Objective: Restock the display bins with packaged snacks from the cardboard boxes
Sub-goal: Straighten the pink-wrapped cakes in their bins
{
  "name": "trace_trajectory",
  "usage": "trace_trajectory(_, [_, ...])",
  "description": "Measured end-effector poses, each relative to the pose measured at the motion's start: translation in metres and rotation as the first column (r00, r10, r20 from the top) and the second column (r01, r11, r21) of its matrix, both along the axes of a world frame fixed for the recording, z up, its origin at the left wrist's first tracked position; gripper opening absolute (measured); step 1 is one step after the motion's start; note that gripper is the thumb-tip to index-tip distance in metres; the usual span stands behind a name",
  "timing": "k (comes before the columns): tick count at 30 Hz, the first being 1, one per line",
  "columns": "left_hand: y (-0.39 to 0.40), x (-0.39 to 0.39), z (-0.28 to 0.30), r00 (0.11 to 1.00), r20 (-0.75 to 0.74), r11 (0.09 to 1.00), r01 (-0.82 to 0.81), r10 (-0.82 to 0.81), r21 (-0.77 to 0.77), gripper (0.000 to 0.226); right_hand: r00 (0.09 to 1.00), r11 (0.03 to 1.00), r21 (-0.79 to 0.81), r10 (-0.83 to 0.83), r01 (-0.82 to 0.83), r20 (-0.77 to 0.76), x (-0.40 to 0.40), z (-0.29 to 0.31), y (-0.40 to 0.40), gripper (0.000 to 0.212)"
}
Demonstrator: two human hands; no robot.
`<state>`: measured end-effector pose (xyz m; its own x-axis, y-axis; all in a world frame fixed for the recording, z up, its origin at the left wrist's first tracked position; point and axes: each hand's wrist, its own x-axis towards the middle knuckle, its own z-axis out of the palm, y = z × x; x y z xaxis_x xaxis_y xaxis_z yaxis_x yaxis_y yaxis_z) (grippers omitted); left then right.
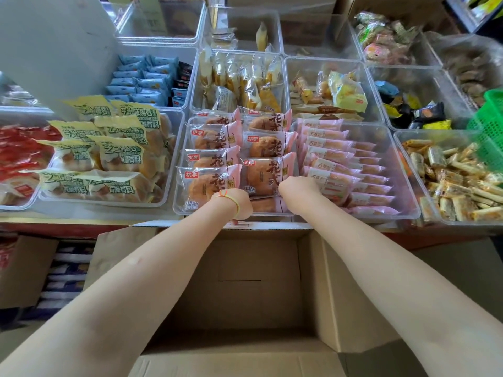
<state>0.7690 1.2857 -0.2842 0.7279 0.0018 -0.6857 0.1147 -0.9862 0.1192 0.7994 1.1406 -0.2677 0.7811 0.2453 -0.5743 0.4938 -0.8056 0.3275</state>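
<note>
Fingers of both hands are hidden behind the wrists, so grip cannot be confirmed; left hand and right hand sit at the near edge of the pink bun packets in the centre display bin. Placement step appears in hand; the cardboard box below looks emptied, so the next move likely calls for another box.

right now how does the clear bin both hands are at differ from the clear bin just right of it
The bin at the hands holds big round buns in pink-edged packs, lying flat and overlapping. The bin to its right holds slimmer pink packs, standing on edge in tight rows. Both are clear plastic and well filled.
</note>
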Motion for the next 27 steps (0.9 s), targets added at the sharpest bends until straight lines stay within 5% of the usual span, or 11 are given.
trace_trajectory(2, [-0.002, 0.002, 0.004, 0.998, 0.044, 0.999, 0.052, -0.052, 0.009, 0.023, 1.000, 1.000, -0.010, 0.013, -0.013, -0.015, 0.002, 0.005, 0.001, 0.053])
trace_trajectory(4, [-0.001, 0.003, 0.008, 0.952, 0.290, 0.995, 0.082, -0.096, 0.062, 0.028, 0.999, 0.995, 0.096, 0.024, -0.028, 0.046, 0.004, 0.009, 0.000, 0.039])
trace_trajectory(7, [0.008, 0.001, 0.008, 0.743, 0.668, 0.999, -0.004, -0.032, 0.052, 0.038, 0.957, 0.921, 0.379, -0.023, -0.092, 0.288, 0.005, 0.008, 0.004, 0.032])
trace_trajectory(11, [0.028, 0.008, 0.002, 0.892, 0.448, 0.983, -0.023, -0.062, 0.182, 0.098, 0.981, 0.929, 0.369, -0.090, 0.021, 0.170, 0.011, -0.002, 0.015, 0.086])
trace_trajectory(14, [0.041, 0.014, -0.012, 0.935, 0.341, 0.983, 0.036, -0.097, 0.180, 0.107, 0.984, 0.944, 0.327, -0.102, 0.049, 0.144, 0.016, -0.017, 0.013, 0.086])
trace_trajectory(23, [0.060, 0.019, -0.012, 0.900, 0.387, 0.963, 0.107, -0.199, 0.246, 0.134, 0.985, 0.927, 0.376, -0.067, 0.001, 0.162, 0.032, -0.007, 0.018, 0.081])
trace_trajectory(27, [0.070, 0.021, -0.019, 0.896, 0.332, 0.933, 0.193, -0.294, 0.303, 0.123, 0.994, 0.937, 0.348, 0.006, -0.043, 0.109, 0.031, -0.015, 0.031, 0.070])
